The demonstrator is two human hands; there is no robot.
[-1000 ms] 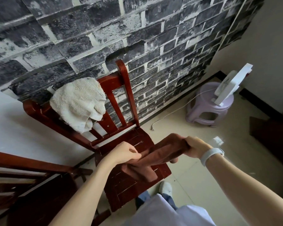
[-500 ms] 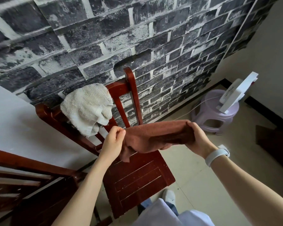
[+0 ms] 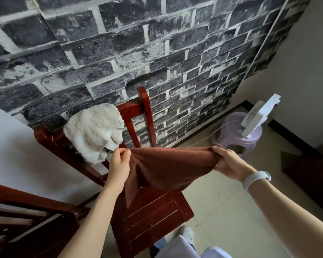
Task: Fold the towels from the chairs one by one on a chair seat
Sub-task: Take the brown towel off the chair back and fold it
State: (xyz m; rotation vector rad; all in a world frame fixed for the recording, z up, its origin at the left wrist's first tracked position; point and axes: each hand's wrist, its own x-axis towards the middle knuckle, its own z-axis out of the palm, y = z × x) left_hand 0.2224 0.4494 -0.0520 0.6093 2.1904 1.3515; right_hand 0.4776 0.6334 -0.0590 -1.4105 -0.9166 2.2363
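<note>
The left hand pinches one top corner of a brown towel and the right hand grips the other, holding it spread in the air above the red wooden chair seat. It appears unfolded yet. A white towel waits draped over the chair back. Behind stands a dark brick-patterned wall; a lilac stool sits on the pale tiled floor.

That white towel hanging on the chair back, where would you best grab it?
Pinch the white towel at its hanging lower edge, coming from the seat side of the chair. It drapes loosely over the top rail, so lifting upward should free it.
</note>
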